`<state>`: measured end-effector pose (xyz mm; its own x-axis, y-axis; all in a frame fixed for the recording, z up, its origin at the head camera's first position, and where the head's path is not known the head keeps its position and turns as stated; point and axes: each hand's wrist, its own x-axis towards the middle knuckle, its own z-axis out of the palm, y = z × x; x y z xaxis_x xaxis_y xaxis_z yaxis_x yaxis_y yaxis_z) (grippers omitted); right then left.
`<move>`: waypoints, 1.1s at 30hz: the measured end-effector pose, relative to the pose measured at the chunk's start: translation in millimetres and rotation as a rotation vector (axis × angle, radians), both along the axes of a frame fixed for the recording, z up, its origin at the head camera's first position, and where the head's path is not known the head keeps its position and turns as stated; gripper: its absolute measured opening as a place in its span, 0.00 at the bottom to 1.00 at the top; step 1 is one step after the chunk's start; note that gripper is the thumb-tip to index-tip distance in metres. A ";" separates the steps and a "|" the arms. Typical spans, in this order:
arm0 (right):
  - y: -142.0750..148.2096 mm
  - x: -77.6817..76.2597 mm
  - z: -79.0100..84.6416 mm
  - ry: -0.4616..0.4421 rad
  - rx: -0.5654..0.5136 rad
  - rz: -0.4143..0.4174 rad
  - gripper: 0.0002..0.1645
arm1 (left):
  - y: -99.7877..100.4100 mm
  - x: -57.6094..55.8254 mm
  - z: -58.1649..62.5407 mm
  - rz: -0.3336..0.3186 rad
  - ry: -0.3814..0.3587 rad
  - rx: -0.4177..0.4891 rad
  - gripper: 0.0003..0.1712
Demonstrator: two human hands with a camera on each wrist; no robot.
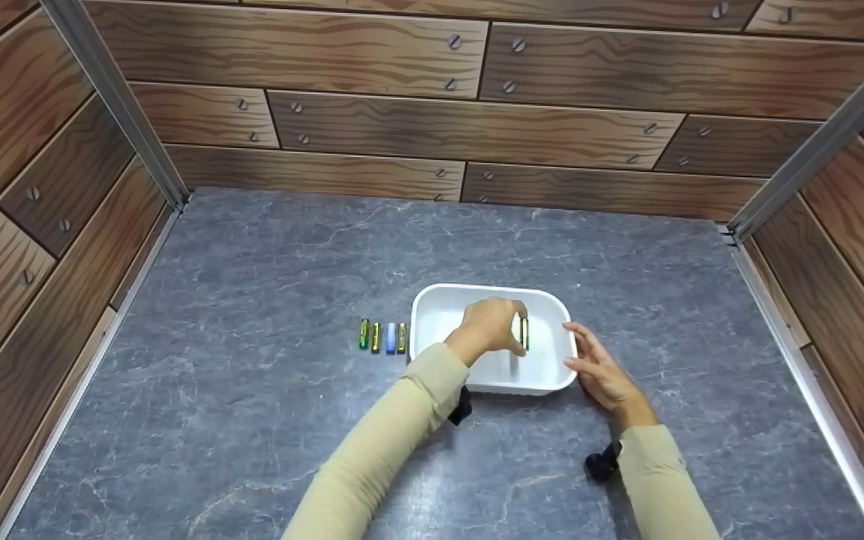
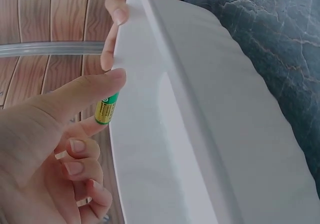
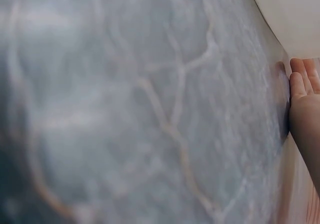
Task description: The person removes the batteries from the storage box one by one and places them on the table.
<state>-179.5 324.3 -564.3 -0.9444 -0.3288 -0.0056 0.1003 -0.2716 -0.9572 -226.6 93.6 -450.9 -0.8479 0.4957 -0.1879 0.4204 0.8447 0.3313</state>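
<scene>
My left hand (image 1: 490, 322) is over a white plastic tub (image 1: 439, 300). Between thumb and a finger it pinches a small green and yellow battery (image 2: 106, 109), held at both ends. The other fingers of that hand are loosely curled in the left wrist view. At the tub's right end my right hand (image 1: 604, 375) holds the rim, thumb and forefinger tips over the edge. Only part of this right hand (image 3: 305, 94) shows in the right wrist view, beside the tub wall.
Left of the tub, several batteries lie in a row: a green one (image 1: 364, 334), a blue one (image 1: 391, 338) and yellow-black ones (image 1: 376, 337). The grey marbled tabletop (image 1: 252, 300) is bounded by wood-patterned walls (image 1: 372, 127) at the back and sides.
</scene>
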 end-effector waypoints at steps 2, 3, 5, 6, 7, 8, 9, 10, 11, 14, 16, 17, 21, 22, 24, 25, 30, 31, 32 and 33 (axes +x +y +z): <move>0.4 -0.2 -0.1 0.004 -0.005 0.008 0.34 | -5.0 0.2 0.9 0.001 0.000 0.022 0.35; 0.6 -0.3 -0.1 0.007 -0.007 0.012 0.35 | -7.4 0.3 1.3 0.001 0.000 0.030 0.35; 1.1 -0.3 -0.2 0.010 -0.008 0.016 0.35 | -12.2 0.4 2.2 0.002 0.003 0.038 0.35; 1.3 -0.3 -0.2 0.011 -0.008 0.016 0.34 | -14.4 0.4 2.7 0.003 0.006 0.041 0.35; 1.5 -0.3 -0.2 0.013 -0.007 0.015 0.34 | -16.5 0.5 3.2 0.004 0.010 0.042 0.35; 1.8 -0.2 -0.1 0.010 -0.001 0.015 0.34 | -18.5 0.5 3.6 0.004 0.014 0.044 0.35; 2.0 -0.1 -0.1 0.011 0.005 0.012 0.34 | -20.4 0.6 3.9 0.004 0.020 0.040 0.36; 2.0 0.0 0.0 0.007 0.011 0.009 0.34 | -22.2 0.6 4.1 0.006 0.023 0.043 0.36; 2.0 0.1 0.0 0.006 0.018 0.006 0.34 | -24.0 0.8 4.4 0.007 0.025 0.048 0.35; 1.4 0.4 0.4 -0.005 0.029 -0.004 0.34 | -29.3 1.5 5.1 0.009 0.025 0.056 0.36; 0.7 0.4 0.4 -0.010 0.029 -0.012 0.34 | -32.9 2.0 5.5 0.011 0.022 0.062 0.36; 0.4 0.5 0.4 -0.010 0.029 -0.017 0.34 | -34.7 2.3 5.7 0.010 0.021 0.061 0.36; -0.6 0.5 0.3 -0.020 0.031 -0.033 0.34 | -42.0 3.0 5.9 0.016 0.031 0.060 0.35; -0.7 0.5 0.3 -0.024 0.030 -0.038 0.34 | -43.8 3.2 6.1 0.018 0.033 0.061 0.35; -0.8 0.7 0.4 -0.027 0.029 -0.043 0.34 | -47.1 3.4 6.3 0.023 0.034 0.066 0.35; -0.8 0.7 0.2 -0.026 0.029 -0.045 0.34 | -48.8 3.4 6.3 0.025 0.035 0.068 0.35; -0.7 0.7 0.1 -0.022 0.034 -0.044 0.33 | -56.4 3.1 6.5 0.026 0.034 0.094 0.35; -0.7 0.7 0.1 -0.021 0.036 -0.045 0.33 | -58.0 3.1 6.5 0.025 0.037 0.100 0.35; -0.9 0.7 0.2 -0.021 0.037 -0.045 0.33 | -59.4 3.1 6.6 0.025 0.037 0.105 0.35; -0.9 0.7 0.0 -0.021 0.037 -0.045 0.33 | -60.9 3.0 6.5 0.026 0.036 0.109 0.35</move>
<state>-178.8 323.4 -564.3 -0.9578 -0.2851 -0.0369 0.1086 -0.2403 -0.9646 -223.6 32.8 -444.4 -0.8658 0.4896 -0.1032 0.4125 0.8151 0.4068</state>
